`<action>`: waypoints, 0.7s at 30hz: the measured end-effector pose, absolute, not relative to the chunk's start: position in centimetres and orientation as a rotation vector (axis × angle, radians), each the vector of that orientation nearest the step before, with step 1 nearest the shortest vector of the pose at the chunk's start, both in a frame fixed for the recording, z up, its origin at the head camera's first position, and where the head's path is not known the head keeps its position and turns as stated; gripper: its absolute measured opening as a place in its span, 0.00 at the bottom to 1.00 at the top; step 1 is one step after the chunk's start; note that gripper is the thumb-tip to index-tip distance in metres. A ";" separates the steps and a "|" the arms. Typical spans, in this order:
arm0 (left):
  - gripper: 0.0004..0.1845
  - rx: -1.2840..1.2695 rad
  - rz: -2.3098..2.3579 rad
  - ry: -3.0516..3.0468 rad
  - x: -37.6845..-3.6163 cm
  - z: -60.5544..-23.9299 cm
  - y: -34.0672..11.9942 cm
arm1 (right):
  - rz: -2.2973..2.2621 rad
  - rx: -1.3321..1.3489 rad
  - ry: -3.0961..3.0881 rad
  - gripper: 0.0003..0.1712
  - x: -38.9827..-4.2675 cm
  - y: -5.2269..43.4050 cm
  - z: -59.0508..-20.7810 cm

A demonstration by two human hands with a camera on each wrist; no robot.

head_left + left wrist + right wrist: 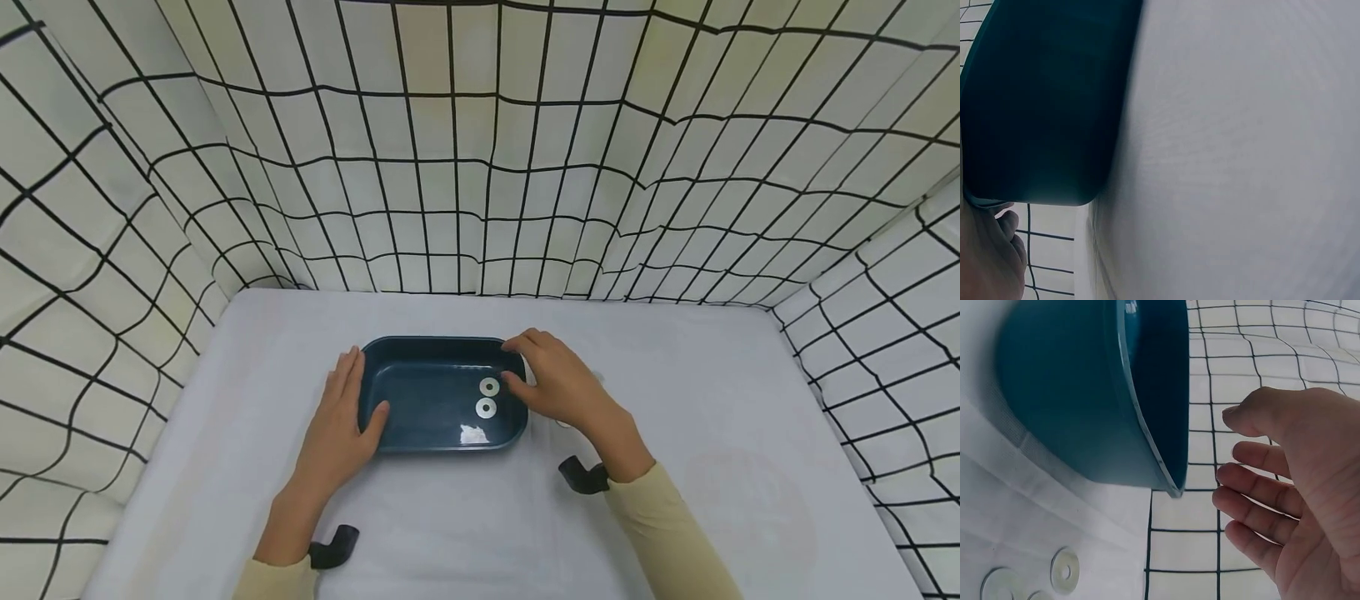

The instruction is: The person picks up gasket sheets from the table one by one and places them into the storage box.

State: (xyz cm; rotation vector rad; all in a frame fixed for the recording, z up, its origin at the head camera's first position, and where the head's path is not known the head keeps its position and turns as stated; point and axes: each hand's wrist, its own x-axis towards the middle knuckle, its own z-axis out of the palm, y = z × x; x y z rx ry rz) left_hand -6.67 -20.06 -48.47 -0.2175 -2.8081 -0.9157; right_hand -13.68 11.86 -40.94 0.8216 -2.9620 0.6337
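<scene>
A dark teal rectangular tray (427,400) lies on the white-covered table. Inside, near its right end, are two flat metal washers, the far one (489,387) and the near one (486,408). My left hand (341,429) rests at the tray's left end, its fingers fairly straight along the outside and its thumb over the rim. Over the right end hovers my right hand (562,383), thumb and fingers apart with nothing between them; in the right wrist view it is clear of the tray wall. More washers (1064,570) lie on the cloth beside the tray, mostly hidden by that hand in the head view.
White walls with a black grid net (480,158) enclose the table (465,517) at the back and both sides. A black wrist camera piece sits by each wrist, the left one (335,547) and the right one (583,475).
</scene>
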 end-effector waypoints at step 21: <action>0.42 -0.234 -0.910 -2.768 -6.8 -48.8 -19.9 | 0.873 0.418 -2.952 0.21 -9.7 17.0 -45.3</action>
